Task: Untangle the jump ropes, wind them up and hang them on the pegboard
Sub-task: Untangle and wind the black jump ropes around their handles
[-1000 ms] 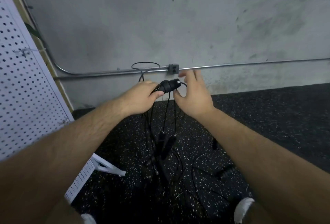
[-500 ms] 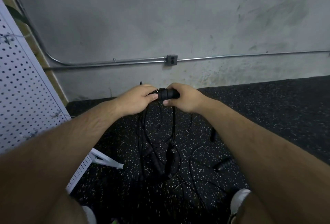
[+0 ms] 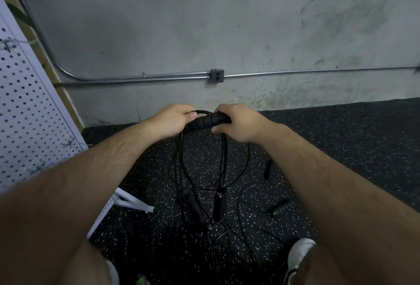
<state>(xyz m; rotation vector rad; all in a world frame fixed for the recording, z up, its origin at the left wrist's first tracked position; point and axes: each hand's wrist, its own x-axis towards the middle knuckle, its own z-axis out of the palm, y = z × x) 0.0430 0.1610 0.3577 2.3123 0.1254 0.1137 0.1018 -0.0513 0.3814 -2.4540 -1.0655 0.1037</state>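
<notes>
The handle (image 3: 205, 122) in the fingers (image 3: 193, 115) is black with a ribbed pattern. The cords (image 3: 223, 159) hanging below the fingers are black too. Under them the floor (image 3: 341, 148) is black, flecked with small white specks. Left of the fingers the pegboard (image 3: 27, 103) is white with rows of dark holes. Beyond the fingers the wall (image 3: 181, 23) is grey, mottled with darker smudges.

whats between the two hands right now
A ribbed black handle spans between the left hand and right hand, with thin cord loops hanging below it, seen in the head view.
</notes>
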